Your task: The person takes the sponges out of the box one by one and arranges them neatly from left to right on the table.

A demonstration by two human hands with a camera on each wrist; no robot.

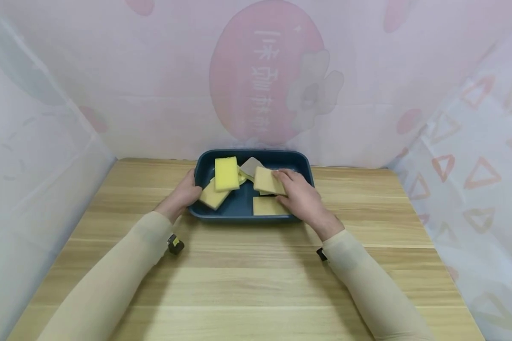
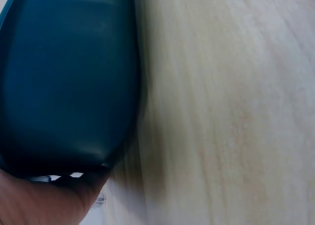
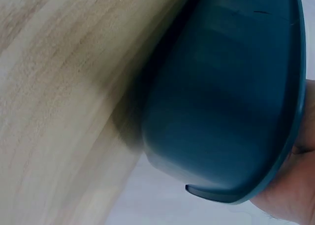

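- Both forearms, in beige sleeves, reach forward and angle inward toward each other.
- The left hand [image 1: 187, 193] lies on its side with its fingers curled, thumb uppermost.
- The right hand [image 1: 299, 197] is palm down, fingers bent and pointing left.
- A small device sits under each wrist.
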